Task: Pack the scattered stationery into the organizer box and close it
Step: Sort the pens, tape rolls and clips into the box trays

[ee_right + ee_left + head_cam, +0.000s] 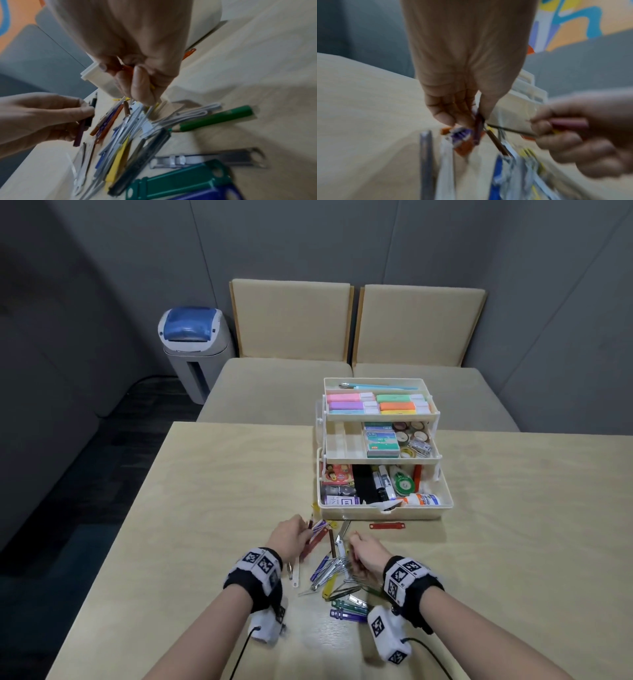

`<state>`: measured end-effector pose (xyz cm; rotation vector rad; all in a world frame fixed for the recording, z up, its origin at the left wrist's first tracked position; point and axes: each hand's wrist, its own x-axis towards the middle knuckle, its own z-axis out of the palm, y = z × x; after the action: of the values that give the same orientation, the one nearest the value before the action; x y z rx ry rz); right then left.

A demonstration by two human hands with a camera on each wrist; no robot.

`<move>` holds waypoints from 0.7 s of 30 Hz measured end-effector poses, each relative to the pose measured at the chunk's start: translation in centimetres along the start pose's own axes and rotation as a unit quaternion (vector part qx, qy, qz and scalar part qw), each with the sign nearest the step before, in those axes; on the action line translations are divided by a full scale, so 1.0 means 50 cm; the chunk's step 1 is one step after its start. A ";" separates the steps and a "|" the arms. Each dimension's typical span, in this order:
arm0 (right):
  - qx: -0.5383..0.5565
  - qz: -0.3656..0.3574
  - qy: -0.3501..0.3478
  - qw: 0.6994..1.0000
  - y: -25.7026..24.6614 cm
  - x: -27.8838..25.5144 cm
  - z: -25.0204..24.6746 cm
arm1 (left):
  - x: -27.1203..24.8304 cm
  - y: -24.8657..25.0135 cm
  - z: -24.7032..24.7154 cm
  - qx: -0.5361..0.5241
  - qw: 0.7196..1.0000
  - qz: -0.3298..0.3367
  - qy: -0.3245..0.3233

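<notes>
The cream organizer box (pixel 442 505) stands open on the table, its three stepped trays full of stationery. In front of it lies a pile of coloured fastener strips, clips and pencils (pixel 337 575). My left hand (pixel 291 534) is at the pile's left end and pinches a few maroon and purple strips (pixel 478 127). My right hand (pixel 364 553) hovers over the pile's middle, its fingers (pixel 137 81) curled round an orange-red strip (pixel 127 68) and some yellow pieces. A green pencil (pixel 216 119) and a green fastener strip (pixel 180 181) lie near it. Both wrist views are blurred.
One red strip (pixel 388 525) lies alone just before the box's front wall. Two beige chairs (pixel 291 320) stand behind the table, and a grey bin with a blue lid (pixel 191 350) is at the back left. The table's left edge (pixel 113 542) drops to dark floor.
</notes>
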<state>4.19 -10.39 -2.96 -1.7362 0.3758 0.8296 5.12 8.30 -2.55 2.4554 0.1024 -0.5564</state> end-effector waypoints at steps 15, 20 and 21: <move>-0.425 -0.033 0.122 0.896 -0.041 0.078 0.078 | 0.015 -0.059 -0.040 -0.536 0.823 -0.174 -0.067; -0.342 -0.026 0.111 0.933 -0.065 0.062 0.067 | 0.037 -0.043 -0.037 -0.369 0.907 -0.188 -0.073; -0.309 -0.021 0.116 0.944 -0.066 0.054 0.060 | 0.040 -0.039 -0.036 -0.284 0.943 -0.163 -0.054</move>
<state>7.13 -6.07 -2.90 -2.4314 0.2437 0.7586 7.21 10.84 -3.16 1.8468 0.5538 -0.6882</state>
